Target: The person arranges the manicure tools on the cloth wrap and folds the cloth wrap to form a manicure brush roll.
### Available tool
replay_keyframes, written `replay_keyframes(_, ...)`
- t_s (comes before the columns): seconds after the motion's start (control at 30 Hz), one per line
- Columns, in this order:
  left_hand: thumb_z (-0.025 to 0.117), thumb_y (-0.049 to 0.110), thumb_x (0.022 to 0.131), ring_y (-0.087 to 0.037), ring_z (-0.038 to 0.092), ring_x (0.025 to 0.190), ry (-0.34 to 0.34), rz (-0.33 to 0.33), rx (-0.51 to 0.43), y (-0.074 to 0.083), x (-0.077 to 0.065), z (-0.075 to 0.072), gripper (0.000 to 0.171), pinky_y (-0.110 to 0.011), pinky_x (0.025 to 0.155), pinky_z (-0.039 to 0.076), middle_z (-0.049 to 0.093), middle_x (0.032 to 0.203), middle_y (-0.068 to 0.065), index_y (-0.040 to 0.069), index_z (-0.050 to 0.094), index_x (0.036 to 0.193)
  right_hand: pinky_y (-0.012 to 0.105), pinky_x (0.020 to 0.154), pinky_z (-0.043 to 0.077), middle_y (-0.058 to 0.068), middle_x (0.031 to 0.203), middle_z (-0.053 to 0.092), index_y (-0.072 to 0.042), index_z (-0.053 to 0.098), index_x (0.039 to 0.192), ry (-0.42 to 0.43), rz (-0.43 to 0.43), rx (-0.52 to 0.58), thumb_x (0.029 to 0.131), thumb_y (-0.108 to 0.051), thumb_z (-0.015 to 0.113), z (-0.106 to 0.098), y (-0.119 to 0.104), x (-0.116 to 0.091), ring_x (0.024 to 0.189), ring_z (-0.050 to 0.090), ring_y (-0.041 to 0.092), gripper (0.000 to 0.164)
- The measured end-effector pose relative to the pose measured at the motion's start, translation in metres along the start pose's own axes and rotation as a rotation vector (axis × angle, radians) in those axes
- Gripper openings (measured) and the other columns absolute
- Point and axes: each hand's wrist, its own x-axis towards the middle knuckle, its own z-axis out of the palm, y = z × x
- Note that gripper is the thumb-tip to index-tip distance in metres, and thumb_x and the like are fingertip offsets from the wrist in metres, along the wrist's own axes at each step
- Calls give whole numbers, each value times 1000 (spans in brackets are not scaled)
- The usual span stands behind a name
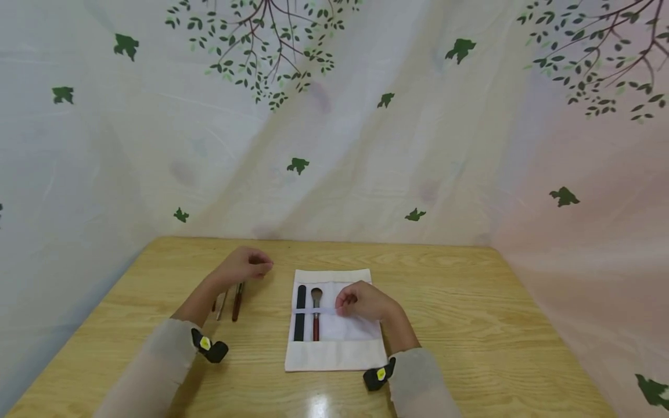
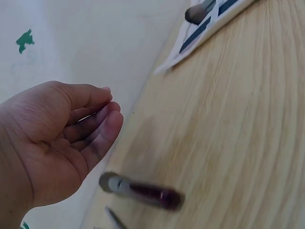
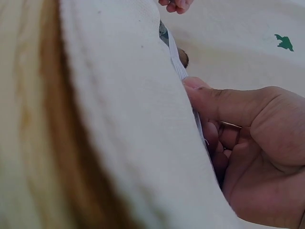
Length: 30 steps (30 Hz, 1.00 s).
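Note:
A white cloth brush pouch (image 1: 334,355) lies open on the table. Under its white elastic band (image 1: 326,311) are a flat black stick (image 1: 300,319) with a rounded end and a makeup brush (image 1: 316,328) with a reddish-brown handle. My right hand (image 1: 366,302) pinches the elastic band between thumb and fingers, to the right of the brush; the right wrist view shows the thumb (image 3: 209,100) on the band. Left of the pouch, my left hand (image 1: 243,266) hovers with loosely bent fingers, holding nothing. Below it lies a dark-handled brush (image 2: 147,192).
Beside the dark-handled brush lie a thinner tool (image 1: 222,305) and another slim piece partly hidden by the left forearm. The wooden table (image 1: 470,325) ends at a pale curtain (image 1: 340,197) printed with leaves.

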Motion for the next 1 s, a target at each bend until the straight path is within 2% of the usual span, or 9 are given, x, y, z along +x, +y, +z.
replay_keyframes(0.23,67,20,101,-23,67,91,17,0,19,-23,-18,-19,26,-33,77,58,70,105,-12,-2,70,116,26,70,46,-2,80,64,-7,71,88,3,21,-17,93,0,72,0,-1,1,76,53,12,9)
replay_keyframes(0.43,71,17,98,-21,63,82,55,-18,113,-32,-31,-29,20,-34,69,55,69,96,-8,1,71,109,28,71,46,-3,80,64,-8,72,88,11,44,-27,94,-1,72,0,0,1,76,53,12,9)
replay_keyframes(0.73,77,18,93,-20,61,74,27,-40,151,-30,-43,-28,18,-32,61,53,66,85,-6,3,69,99,27,71,46,-3,80,64,-10,71,86,18,55,-20,93,-1,73,1,-1,1,76,53,12,11)
replay_keyframes(1.0,81,19,89,-19,63,76,26,-35,181,-27,-38,-22,22,-34,63,54,68,88,-6,4,69,100,28,72,46,-4,80,64,-9,71,86,17,57,-24,94,-1,72,0,0,0,76,53,12,11)
